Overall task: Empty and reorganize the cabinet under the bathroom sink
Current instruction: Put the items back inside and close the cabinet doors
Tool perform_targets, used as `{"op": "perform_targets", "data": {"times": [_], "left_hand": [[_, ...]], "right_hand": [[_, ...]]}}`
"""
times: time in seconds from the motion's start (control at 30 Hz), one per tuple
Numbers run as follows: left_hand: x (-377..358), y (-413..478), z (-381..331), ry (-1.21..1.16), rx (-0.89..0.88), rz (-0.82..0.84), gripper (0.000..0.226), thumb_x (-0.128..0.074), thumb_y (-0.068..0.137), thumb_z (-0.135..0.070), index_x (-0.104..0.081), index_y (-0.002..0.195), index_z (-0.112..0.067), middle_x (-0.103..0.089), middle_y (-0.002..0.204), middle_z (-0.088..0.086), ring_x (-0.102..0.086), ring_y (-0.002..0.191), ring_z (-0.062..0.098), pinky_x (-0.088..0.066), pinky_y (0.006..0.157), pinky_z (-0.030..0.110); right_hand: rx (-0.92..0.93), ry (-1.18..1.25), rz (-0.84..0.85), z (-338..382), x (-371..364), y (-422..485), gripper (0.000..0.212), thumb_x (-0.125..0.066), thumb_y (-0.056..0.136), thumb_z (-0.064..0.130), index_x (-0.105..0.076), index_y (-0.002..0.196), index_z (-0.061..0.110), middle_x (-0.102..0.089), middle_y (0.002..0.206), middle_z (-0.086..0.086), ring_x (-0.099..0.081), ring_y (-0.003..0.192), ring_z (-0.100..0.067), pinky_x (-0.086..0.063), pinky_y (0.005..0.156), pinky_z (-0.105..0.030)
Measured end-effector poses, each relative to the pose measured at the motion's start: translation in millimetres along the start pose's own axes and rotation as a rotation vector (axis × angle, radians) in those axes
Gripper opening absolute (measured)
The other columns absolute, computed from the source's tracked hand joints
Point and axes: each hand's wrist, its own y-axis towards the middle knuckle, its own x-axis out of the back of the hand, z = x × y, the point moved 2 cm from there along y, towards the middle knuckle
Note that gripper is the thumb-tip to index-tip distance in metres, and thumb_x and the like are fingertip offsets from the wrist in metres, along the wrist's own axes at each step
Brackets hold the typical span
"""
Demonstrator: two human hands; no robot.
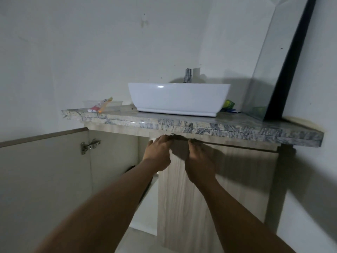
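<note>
Together, left hand (158, 152), right hand (198, 162) grip cabinet door (229, 179) top.

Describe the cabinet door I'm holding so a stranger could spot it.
Find the white basin on the marbled countertop. Just beneath is the right door, left hand and right hand gripping its top edge. Unlike the left door, swung wide showing its hinge, it shows its wood-grain front.

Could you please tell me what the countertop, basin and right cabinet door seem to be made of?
Countertop: likely polished stone, grey-beige veining.
Basin: probably glazed ceramic, glossy white highlights.
Cabinet door: wood-grain laminate or veneer, matte; cannot tell which.
</note>
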Motion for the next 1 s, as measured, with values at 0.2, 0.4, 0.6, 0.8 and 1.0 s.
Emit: {"op": "perform_targets", "data": {"times": [0.2,0.4,0.6,0.8,1.0], "left_hand": [[-0.8,0.7,2.6,-0.064,0.030,0.165,0.083,-0.052,0.082,0.001,-0.023,0.154,-0.026,-0.020,0.159,-0.005,-0.017,0.149,0.017,-0.011,0.122,0.050],[16.4,-16.8,12.0,0.034,0.007,0.336,0.085,-0.056,0.087,-0.014,-0.009,0.156,-0.027,-0.004,0.165,-0.007,-0.008,0.151,0.021,-0.017,0.118,0.058],[77.7,-67.0,76.0,0.114,0.076,0.271,0.074,-0.060,0.091,-0.031,-0.022,0.154,-0.028,-0.017,0.163,-0.002,-0.026,0.146,0.021,-0.026,0.116,0.051],[163.0,-141.2,199.0,0.249,0.356,0.219,0.057,-0.055,0.091,-0.037,-0.038,0.144,-0.025,-0.040,0.150,0.002,-0.048,0.131,0.026,-0.042,0.103,0.046],[241.5,-202.4,289.7,0.288,0.536,0.113,0.053,-0.051,0.092,-0.037,-0.043,0.143,-0.023,-0.046,0.147,0.003,-0.046,0.132,0.027,-0.039,0.106,0.046]], "right_hand": [[0.013,0.017,0.011,-4.3,-1.6,3.5,0.062,-0.051,0.088,0.005,-0.035,0.147,0.008,-0.053,0.138,-0.012,-0.058,0.117,-0.026,-0.057,0.084,-0.040],[-0.001,0.038,0.111,-8.2,-5.9,9.2,0.061,-0.043,0.093,0.011,-0.024,0.151,0.011,-0.041,0.148,-0.014,-0.051,0.126,-0.029,-0.051,0.096,-0.043],[-0.041,0.140,0.232,-4.6,9.8,7.6,0.076,-0.051,0.088,0.009,-0.016,0.154,0.016,-0.037,0.150,-0.012,-0.051,0.121,-0.030,-0.052,0.088,-0.041],[-0.095,0.112,0.391,46.0,26.5,6.4,0.087,-0.063,0.085,0.023,-0.012,0.154,0.009,-0.055,0.135,-0.012,-0.059,0.108,-0.023,-0.049,0.092,-0.036],[0.100,0.301,0.436,234.3,32.0,-25.2,0.076,-0.054,0.092,0.024,-0.011,0.155,0.022,-0.037,0.144,-0.013,-0.051,0.122,-0.034,-0.048,0.093,-0.043]]}}
